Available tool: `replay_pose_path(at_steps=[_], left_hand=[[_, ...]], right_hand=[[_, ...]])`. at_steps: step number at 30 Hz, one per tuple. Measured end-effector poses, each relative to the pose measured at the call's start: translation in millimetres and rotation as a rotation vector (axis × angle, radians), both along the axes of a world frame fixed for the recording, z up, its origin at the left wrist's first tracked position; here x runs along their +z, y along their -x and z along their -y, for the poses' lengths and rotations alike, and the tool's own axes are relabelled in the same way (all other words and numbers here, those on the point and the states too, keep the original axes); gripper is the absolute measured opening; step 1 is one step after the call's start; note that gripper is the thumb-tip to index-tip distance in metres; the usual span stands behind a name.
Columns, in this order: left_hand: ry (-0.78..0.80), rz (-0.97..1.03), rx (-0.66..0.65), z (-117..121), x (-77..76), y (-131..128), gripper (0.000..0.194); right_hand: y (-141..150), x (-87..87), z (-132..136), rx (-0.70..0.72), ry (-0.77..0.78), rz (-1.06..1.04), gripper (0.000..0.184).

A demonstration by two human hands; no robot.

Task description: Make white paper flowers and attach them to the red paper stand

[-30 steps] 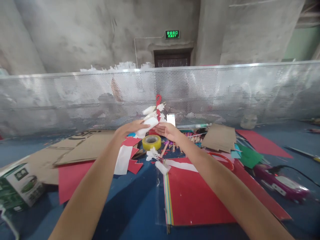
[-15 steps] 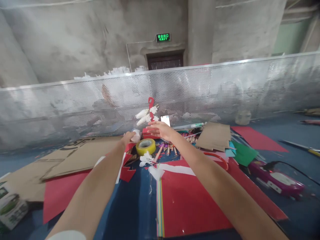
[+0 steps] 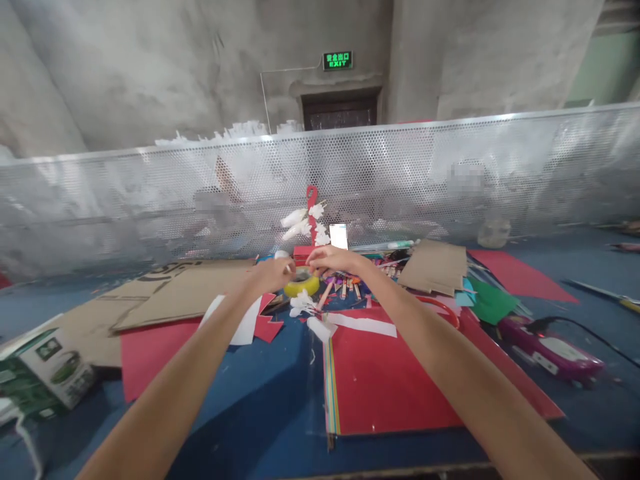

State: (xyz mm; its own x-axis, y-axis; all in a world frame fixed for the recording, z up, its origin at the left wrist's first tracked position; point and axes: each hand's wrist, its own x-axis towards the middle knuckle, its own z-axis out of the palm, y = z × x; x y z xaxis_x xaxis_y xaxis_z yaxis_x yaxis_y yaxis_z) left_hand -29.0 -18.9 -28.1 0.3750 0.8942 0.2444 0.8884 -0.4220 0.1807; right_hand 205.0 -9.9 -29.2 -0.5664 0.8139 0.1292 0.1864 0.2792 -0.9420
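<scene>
A yellow tape roll (image 3: 301, 285) lies on the blue table (image 3: 260, 400) among paper scraps. My left hand (image 3: 277, 273) is closed against the roll's left side. From the right, my right hand (image 3: 334, 259) reaches over it, fingertips pinched together at the roll's top edge. Just behind the hands a red paper figure with white feathers (image 3: 311, 220) stands upright on a red base. A small white scrap (image 3: 281, 255) shows above my left knuckles. White feathers (image 3: 303, 305) and a white paper strip (image 3: 364, 325) lie in front of the roll.
Cardboard sheets (image 3: 175, 293) and red paper (image 3: 150, 353) lie at left, a red sheet stack (image 3: 390, 380) in front. A purple glue gun (image 3: 550, 348) with a cord, green paper (image 3: 493, 300) and more cardboard (image 3: 440, 267) are at right. A green-white box (image 3: 47, 367) sits far left. A perforated metal screen (image 3: 450, 173) closes the back.
Both hands dropped from the feathered red figure down to the yellow tape roll. The white piece my left hand held a second ago is no longer in it.
</scene>
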Motion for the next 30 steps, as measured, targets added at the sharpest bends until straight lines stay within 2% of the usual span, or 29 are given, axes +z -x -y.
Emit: replay_pose_path(at_steps=[3, 5, 8, 11, 15, 17, 20, 25, 30], left_hand=[[0.009, -0.067, -0.077, 32, -14.0, -13, 0.021], [0.022, -0.084, -0.133, 44, -17.0, -14, 0.018], [0.058, -0.048, -0.243, 54, -13.6, -12, 0.019], [0.126, -0.01, -0.339, 63, -11.1, -13, 0.023], [0.169, -0.016, -0.489, 68, -18.8, -22, 0.026], [0.197, -0.004, -0.551, 66, -23.9, -23, 0.026], [0.215, 0.034, -0.558, 60, -25.9, -22, 0.027], [0.2, 0.161, -0.504, 60, -15.1, -21, 0.037], [0.414, 0.275, -0.438, 65, -9.3, -20, 0.045]], right_hand=[[-2, -2.6, 14, 0.025, -0.11, 0.189, 0.023], [-4, -5.3, 29, -0.006, -0.201, 0.286, 0.022], [-9, -13.7, 56, -0.005, -0.299, 0.537, 0.025], [-8, -29.7, 79, 0.02, -0.367, 0.634, 0.03], [1, -51.3, 89, -0.015, -0.451, 0.701, 0.013], [4, -56.3, 87, -0.035, -0.445, 0.655, 0.012], [1, -55.1, 82, -0.055, -0.379, 0.461, 0.013], [-13, -42.8, 79, -0.124, -0.277, 0.181, 0.014], [-23, -35.8, 77, -0.239, -0.246, 0.029, 0.02]])
